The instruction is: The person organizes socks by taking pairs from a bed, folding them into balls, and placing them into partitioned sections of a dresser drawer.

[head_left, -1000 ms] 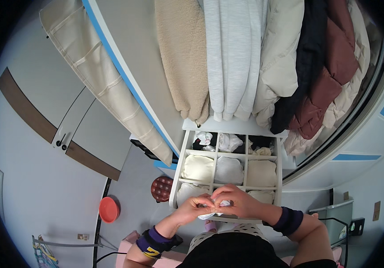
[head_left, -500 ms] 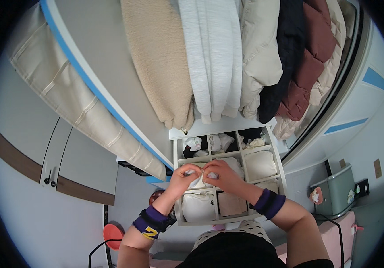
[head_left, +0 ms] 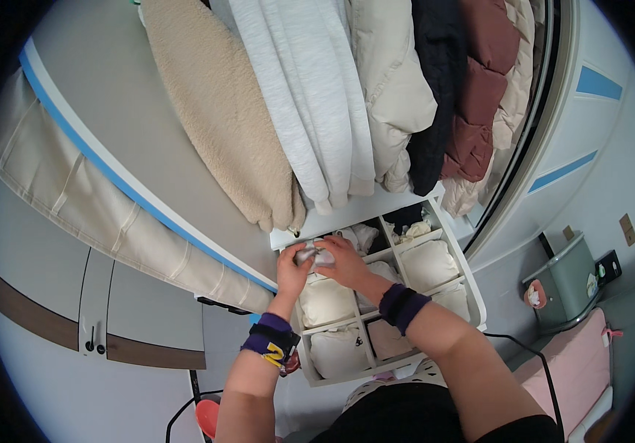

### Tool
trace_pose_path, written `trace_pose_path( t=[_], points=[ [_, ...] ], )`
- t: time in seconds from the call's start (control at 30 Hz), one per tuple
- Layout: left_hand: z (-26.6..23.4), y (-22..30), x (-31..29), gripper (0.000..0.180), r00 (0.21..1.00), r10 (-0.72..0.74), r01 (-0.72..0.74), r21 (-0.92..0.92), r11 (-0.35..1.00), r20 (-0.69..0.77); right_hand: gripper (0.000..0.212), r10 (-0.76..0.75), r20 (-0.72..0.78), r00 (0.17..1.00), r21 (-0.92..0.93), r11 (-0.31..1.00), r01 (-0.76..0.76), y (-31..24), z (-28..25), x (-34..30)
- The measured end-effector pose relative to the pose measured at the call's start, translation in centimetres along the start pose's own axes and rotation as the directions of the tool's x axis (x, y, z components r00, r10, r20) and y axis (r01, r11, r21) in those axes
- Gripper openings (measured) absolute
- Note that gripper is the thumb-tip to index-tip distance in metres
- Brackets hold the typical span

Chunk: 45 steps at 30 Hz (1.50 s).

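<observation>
My left hand and my right hand meet over the far left part of a white divided drawer. Between them, fingers of both hands grip a small bundled whitish-grey cloth piece, perhaps a sock; its exact kind is partly hidden. Just below my hands lies a cream folded cloth in its compartment. A folded white cloth and a pink folded cloth fill nearer compartments. Loose white and black small garments sit in the far middle compartment. My hands cover much of the far left compartment.
Clothes hang above the drawer: a beige fleece, a light grey garment, and a maroon padded jacket among them. A cream fabric hanging runs along the left panel. A grey-green bin stands at the right, a red basin at lower left.
My hands have moved with the cloth from the drawer's middle toward its far left compartment. The cloth now looks more compactly bundled. The whole view has turned and shifted.
</observation>
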<state>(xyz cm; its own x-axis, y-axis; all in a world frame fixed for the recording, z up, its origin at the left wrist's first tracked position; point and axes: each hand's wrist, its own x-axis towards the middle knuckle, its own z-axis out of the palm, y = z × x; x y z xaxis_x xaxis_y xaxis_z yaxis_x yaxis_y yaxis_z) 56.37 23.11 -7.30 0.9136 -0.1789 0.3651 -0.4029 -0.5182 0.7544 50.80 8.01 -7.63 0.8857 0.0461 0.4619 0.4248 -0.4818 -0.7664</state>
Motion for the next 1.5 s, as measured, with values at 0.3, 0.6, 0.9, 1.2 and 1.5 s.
trace_pose_path(
  t=[0.3,0.6,0.9,1.2,1.5],
  points=[
    [-0.4,0.7,-2.5,0.030,0.981,0.074,-0.110,0.205,0.973,0.180,0.035,-0.078,0.084,0.993,-0.285,0.953,0.099,1.0,-0.3,-1.9],
    [0.5,-0.3,-3.4,0.035,0.940,0.054,-0.288,0.696,0.658,0.338,0.023,0.001,0.319,0.948,-0.509,0.843,0.170,3.2,1.2,-1.9],
    [-0.6,1.2,-4.0,0.021,0.973,0.049,-0.144,0.430,0.891,0.225,0.014,-0.175,0.183,0.967,-0.468,0.850,0.242,2.7,1.3,-2.2],
    [-0.5,5.5,-9.1,0.016,0.949,-0.285,0.305,-0.162,0.939,0.133,0.013,-0.059,0.288,0.956,0.235,0.972,-0.011,-3.1,-4.9,-3.2],
    [0.4,13.0,-15.5,0.014,0.828,-0.429,0.559,-0.478,0.677,0.361,0.014,-0.209,0.598,0.774,0.367,0.930,-0.032,-4.2,-11.5,-6.2]
  ],
)
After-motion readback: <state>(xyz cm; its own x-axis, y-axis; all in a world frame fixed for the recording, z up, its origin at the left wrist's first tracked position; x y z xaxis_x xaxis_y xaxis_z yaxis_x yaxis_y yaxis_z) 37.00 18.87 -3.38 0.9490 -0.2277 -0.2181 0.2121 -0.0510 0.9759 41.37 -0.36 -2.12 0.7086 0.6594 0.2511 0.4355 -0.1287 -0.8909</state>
